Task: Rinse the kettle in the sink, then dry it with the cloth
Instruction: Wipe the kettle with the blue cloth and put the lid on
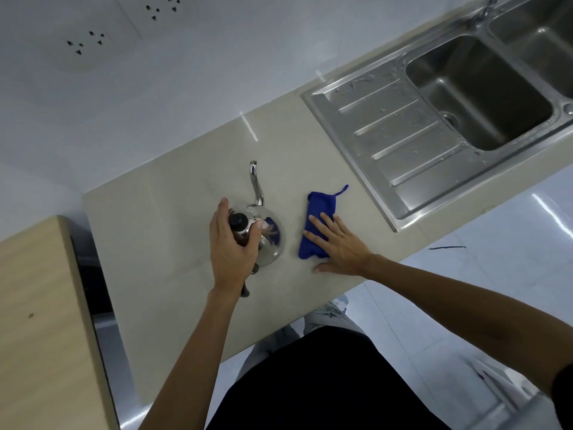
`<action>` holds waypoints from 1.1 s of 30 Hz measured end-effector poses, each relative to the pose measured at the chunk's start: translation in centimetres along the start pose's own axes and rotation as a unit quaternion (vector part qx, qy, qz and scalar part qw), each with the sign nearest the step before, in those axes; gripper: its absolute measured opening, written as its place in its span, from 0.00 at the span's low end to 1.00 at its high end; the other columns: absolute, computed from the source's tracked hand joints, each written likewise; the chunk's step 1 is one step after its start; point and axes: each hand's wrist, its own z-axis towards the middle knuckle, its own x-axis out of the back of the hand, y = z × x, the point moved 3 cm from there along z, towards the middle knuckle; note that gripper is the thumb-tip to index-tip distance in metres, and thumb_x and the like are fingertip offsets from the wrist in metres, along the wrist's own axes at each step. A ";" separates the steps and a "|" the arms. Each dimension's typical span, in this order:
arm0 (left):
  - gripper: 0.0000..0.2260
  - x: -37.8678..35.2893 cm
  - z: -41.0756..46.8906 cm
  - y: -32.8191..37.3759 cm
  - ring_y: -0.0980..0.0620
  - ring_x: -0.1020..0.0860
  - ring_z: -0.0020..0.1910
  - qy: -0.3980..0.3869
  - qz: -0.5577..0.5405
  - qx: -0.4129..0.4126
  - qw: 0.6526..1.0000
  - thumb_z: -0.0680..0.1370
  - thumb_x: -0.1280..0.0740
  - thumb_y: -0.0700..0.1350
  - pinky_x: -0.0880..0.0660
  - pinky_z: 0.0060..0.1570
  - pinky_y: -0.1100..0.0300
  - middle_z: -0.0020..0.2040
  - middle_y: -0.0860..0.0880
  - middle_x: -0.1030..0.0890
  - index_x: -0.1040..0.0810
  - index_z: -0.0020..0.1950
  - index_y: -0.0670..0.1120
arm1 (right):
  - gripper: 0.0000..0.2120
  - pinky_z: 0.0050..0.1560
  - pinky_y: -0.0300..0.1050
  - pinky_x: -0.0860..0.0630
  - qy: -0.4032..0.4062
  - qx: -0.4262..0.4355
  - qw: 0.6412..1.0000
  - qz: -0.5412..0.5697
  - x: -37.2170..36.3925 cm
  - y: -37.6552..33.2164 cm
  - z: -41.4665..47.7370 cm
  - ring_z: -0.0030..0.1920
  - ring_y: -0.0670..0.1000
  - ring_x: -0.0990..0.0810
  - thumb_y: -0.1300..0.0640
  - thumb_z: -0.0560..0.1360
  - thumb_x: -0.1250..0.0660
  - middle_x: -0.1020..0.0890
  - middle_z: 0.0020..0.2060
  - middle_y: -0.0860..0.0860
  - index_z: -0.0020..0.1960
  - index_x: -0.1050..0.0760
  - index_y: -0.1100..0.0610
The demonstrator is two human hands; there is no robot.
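Observation:
A shiny steel kettle (273, 240) with a long curved spout and a black lid knob stands on the beige counter (173, 218). My left hand (232, 246) curls over the kettle's top and handle, gripping it. To the right lies a folded blue cloth (321, 209). My right hand (338, 243) rests flat on the cloth's near end, fingers spread. The steel sink (477, 97) sits at the far right of the counter.
A ribbed steel drainboard (397, 135) lies between the cloth and the sink basin. A tap (490, 7) shows at the top right. A wooden cabinet top (37, 305) stands left of the counter. Wall sockets (90, 41) are on the back wall.

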 end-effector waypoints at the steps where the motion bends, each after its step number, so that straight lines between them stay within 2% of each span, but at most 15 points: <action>1: 0.34 0.0 0.0 0.0 0.49 0.32 0.74 0.001 -0.001 -0.001 1.000 0.78 0.30 0.54 0.37 0.70 0.62 0.75 0.45 0.30 0.39 0.79 0.44 | 0.47 0.79 0.59 0.56 0.005 -0.014 1.000 0.005 0.0 -0.1 0.1 0.80 0.61 0.56 0.24 0.73 0.49 0.52 0.81 0.56 0.82 0.52 0.53; 3: 0.33 0.0 0.0 0.0 0.48 0.32 0.74 0.005 -0.004 0.000 1.000 0.78 0.29 0.53 0.37 0.70 0.62 0.75 0.45 0.30 0.38 0.79 0.44 | 0.48 0.79 0.59 0.48 0.025 -0.035 0.999 0.015 0.0 -0.1 0.2 0.80 0.61 0.49 0.24 0.74 0.50 0.49 0.81 0.55 0.82 0.51 0.55; 6: 0.33 0.0 0.1 -0.2 0.49 0.31 0.73 0.007 -0.008 0.001 1.000 0.78 0.30 0.55 0.37 0.69 0.63 0.74 0.45 0.29 0.38 0.79 0.45 | 0.43 0.71 0.60 0.32 0.059 -0.051 0.996 0.032 0.3 -0.5 0.6 0.75 0.63 0.36 0.30 0.78 0.46 0.40 0.79 0.58 0.81 0.46 0.60; 9: 0.32 -0.1 0.1 -0.4 0.49 0.30 0.73 0.004 -0.021 0.009 1.000 0.78 0.30 0.54 0.36 0.70 0.62 0.74 0.45 0.29 0.38 0.79 0.46 | 0.38 0.67 0.59 0.27 0.126 -0.071 0.987 0.070 0.4 -1.1 1.4 0.69 0.65 0.27 0.46 0.76 0.30 0.33 0.75 0.63 0.77 0.39 0.64; 11: 0.32 -0.1 0.1 -0.6 0.49 0.30 0.73 0.001 -0.027 0.006 1.000 0.79 0.32 0.55 0.32 0.71 0.57 0.74 0.45 0.29 0.38 0.79 0.46 | 0.36 0.65 0.61 0.25 0.189 -0.101 0.969 0.122 0.6 -1.4 1.8 0.66 0.67 0.25 0.58 0.74 0.25 0.29 0.71 0.66 0.75 0.36 0.67; 13: 0.30 -0.2 0.2 -0.8 0.48 0.31 0.74 0.001 -0.029 -0.002 1.000 0.80 0.35 0.56 0.30 0.72 0.49 0.75 0.45 0.30 0.37 0.79 0.45 | 0.31 0.64 0.58 0.24 0.245 -0.128 0.932 0.237 1.7 -2.1 1.9 0.65 0.67 0.24 0.62 0.76 0.30 0.28 0.70 0.67 0.75 0.38 0.68; 15: 0.30 -0.3 0.3 -1.1 0.47 0.31 0.74 0.002 -0.034 -0.010 0.999 0.81 0.38 0.58 0.29 0.70 0.44 0.76 0.46 0.31 0.36 0.78 0.45 | 0.29 0.61 0.46 0.26 0.267 -0.150 0.884 0.354 3.1 -3.5 2.4 0.60 0.62 0.22 0.61 0.78 0.36 0.26 0.68 0.65 0.76 0.39 0.65; 17: 0.30 -0.3 0.4 -1.3 0.47 0.31 0.75 0.001 -0.041 -0.012 0.999 0.81 0.40 0.60 0.28 0.69 0.42 0.77 0.46 0.31 0.35 0.77 0.44 | 0.28 0.56 0.38 0.26 0.263 -0.169 0.841 0.442 4.0 -5.5 3.1 0.52 0.55 0.22 0.62 0.79 0.36 0.23 0.63 0.63 0.77 0.38 0.61; 20: 0.30 -0.4 0.4 -1.4 0.49 0.33 0.76 -0.003 -0.040 -0.009 0.999 0.81 0.41 0.60 0.29 0.70 0.44 0.77 0.46 0.32 0.35 0.77 0.43 | 0.27 0.49 0.27 0.26 0.238 -0.199 0.768 0.559 4.5 -8.2 3.9 0.47 0.47 0.23 0.64 0.81 0.38 0.23 0.61 0.59 0.78 0.39 0.56; 23: 0.30 -0.5 0.4 -1.4 0.49 0.33 0.76 -0.006 -0.046 -0.009 0.999 0.81 0.41 0.59 0.30 0.71 0.44 0.77 0.46 0.31 0.35 0.77 0.43 | 0.26 0.55 0.32 0.26 0.223 -0.200 0.666 0.683 5.1 -8.7 3.5 0.53 0.43 0.24 0.64 0.81 0.40 0.27 0.64 0.52 0.77 0.36 0.50; 25: 0.29 -0.5 0.5 -1.4 0.49 0.32 0.76 -0.005 -0.047 -0.007 0.999 0.81 0.42 0.59 0.30 0.71 0.44 0.77 0.46 0.31 0.34 0.77 0.42 | 0.28 0.62 0.41 0.27 0.203 -0.175 0.633 0.726 5.6 -8.6 3.1 0.60 0.45 0.25 0.61 0.77 0.38 0.30 0.69 0.51 0.76 0.34 0.48; 28: 0.29 -0.4 0.6 -1.2 0.49 0.32 0.75 -0.003 -0.049 -0.012 0.999 0.81 0.43 0.58 0.32 0.73 0.47 0.76 0.45 0.30 0.33 0.76 0.41 | 0.25 0.66 0.47 0.28 0.159 -0.146 0.570 0.793 6.3 -8.4 2.9 0.66 0.49 0.27 0.48 0.74 0.34 0.29 0.70 0.50 0.70 0.30 0.52; 30: 0.27 -0.3 0.6 -1.2 0.49 0.30 0.74 0.006 -0.057 -0.020 0.998 0.82 0.44 0.56 0.32 0.73 0.50 0.75 0.44 0.28 0.31 0.75 0.40 | 0.27 0.63 0.49 0.26 0.158 -0.182 0.522 0.818 7.0 -8.1 3.5 0.63 0.49 0.24 0.38 0.76 0.36 0.24 0.67 0.51 0.66 0.28 0.57; 32: 0.25 -0.3 0.7 -1.4 0.48 0.29 0.73 0.017 -0.070 -0.025 0.997 0.83 0.46 0.53 0.31 0.73 0.50 0.73 0.44 0.26 0.30 0.75 0.40 | 0.25 0.54 0.46 0.22 0.167 -0.232 0.516 0.807 7.3 -7.8 4.9 0.57 0.51 0.22 0.41 0.79 0.37 0.22 0.61 0.52 0.65 0.29 0.59; 33: 0.24 -0.4 0.8 -1.5 0.48 0.28 0.73 0.021 -0.075 -0.029 0.997 0.84 0.46 0.52 0.30 0.72 0.49 0.73 0.44 0.26 0.30 0.74 0.40 | 0.21 0.55 0.46 0.22 0.172 -0.246 0.523 0.797 7.6 -7.8 5.8 0.57 0.52 0.21 0.46 0.80 0.36 0.22 0.61 0.53 0.66 0.29 0.59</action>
